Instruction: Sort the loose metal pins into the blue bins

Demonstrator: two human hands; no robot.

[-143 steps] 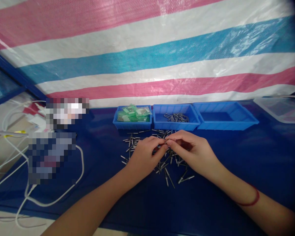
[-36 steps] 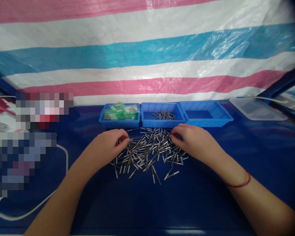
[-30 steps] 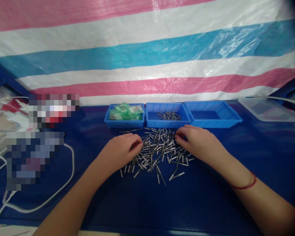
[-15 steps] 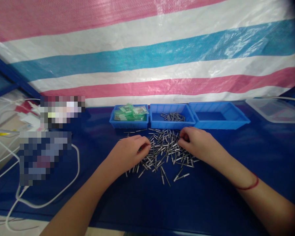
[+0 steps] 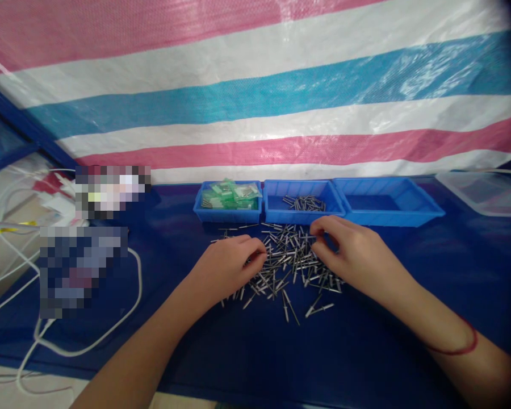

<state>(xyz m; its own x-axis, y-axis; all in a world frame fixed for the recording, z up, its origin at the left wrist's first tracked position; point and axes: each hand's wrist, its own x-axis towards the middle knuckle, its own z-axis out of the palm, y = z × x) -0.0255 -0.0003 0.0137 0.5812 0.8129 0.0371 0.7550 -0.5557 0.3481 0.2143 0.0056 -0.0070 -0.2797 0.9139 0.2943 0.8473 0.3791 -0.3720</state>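
Head view: the left hand point(image 5: 230, 261) and right hand point(image 5: 360, 253) are apart, fingers curled (whether either pinches a pin, I cannot tell), at the left and right sides of loose metal pins point(image 5: 289, 250); just beyond, on the far side, stand three blue bins point(image 5: 304, 217).

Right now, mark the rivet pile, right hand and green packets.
Rivet pile point(image 5: 297, 254): head view, on rivets near its middle.
Right hand point(image 5: 360, 253): head view, on the back of the hand.
Green packets point(image 5: 229, 197): head view, middle of the heap.
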